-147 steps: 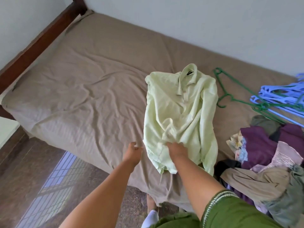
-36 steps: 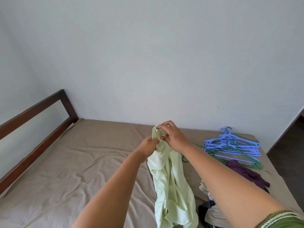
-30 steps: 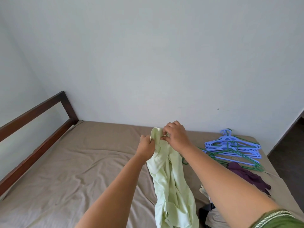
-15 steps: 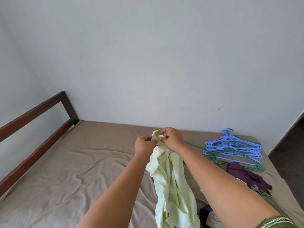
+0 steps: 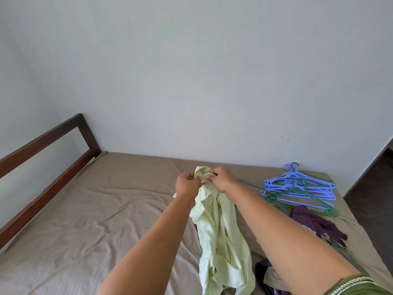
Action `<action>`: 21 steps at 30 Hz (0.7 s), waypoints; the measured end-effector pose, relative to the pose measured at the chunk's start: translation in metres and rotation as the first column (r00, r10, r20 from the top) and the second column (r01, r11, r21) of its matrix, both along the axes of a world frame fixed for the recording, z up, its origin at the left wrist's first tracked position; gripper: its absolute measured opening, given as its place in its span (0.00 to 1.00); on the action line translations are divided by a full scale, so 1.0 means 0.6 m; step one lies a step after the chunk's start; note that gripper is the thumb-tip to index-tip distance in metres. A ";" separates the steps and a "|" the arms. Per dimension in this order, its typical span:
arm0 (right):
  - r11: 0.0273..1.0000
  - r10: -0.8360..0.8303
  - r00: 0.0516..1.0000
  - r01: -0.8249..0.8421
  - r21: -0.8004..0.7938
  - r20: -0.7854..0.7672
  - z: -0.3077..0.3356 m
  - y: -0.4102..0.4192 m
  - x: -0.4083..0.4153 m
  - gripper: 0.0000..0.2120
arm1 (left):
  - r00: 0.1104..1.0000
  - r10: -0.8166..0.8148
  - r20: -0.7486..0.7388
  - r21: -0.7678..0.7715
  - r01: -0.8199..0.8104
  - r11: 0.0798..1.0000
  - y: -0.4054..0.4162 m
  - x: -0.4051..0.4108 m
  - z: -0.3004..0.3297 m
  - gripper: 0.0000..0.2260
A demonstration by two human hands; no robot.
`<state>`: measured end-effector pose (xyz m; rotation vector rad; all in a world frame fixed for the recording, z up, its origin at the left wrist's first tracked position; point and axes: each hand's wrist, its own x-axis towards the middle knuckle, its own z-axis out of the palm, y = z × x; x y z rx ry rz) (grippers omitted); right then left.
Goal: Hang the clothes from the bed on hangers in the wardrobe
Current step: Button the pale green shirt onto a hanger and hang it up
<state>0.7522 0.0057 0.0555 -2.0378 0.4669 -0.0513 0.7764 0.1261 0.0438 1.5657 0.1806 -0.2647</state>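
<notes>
Sleeve (image 5: pixel 359 287), green with pale trim, sits nearest at lower right, on my right arm. Both forearms reach out over the bed (image 5: pixel 89 220), which has a creased tan sheet. Between them the pale green shirt (image 5: pixel 221 237) hangs from my hands, its lower folds bunched low near the bed's near edge; can't tell if the hem touches the sheet. Left hand (image 5: pixel 187 185) pinches the shirt's top edge at the collar, fingers curled onto the fabric. Right hand (image 5: pixel 222 179) pinches the same collar just beside it, thumb and forefinger closed on the cloth, so the two hands nearly touch. Clothes pile (image 5: pixel 319 226) lies on the right side of the bed, purple piece on top, darker items under my right arm at the near right corner. Beyond the pile, toward the far right corner, blue hangers (image 5: pixel 297 188) lie stacked flat with green hangers (image 5: pixel 302 193) tangled through them; one green hanger arm runs left behind my right wrist. Dark wooden bed frame (image 5: pixel 49 154) lines the left edge up to the far left corner. Plain pale wall (image 5: pixel 191 81) behind.
</notes>
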 end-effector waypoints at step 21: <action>0.994 -0.092 0.996 0.092 0.061 0.004 -0.013 0.007 -0.013 0.09 | 0.999 0.037 -0.008 -0.070 -0.037 0.997 0.002 -0.031 -0.013 0.07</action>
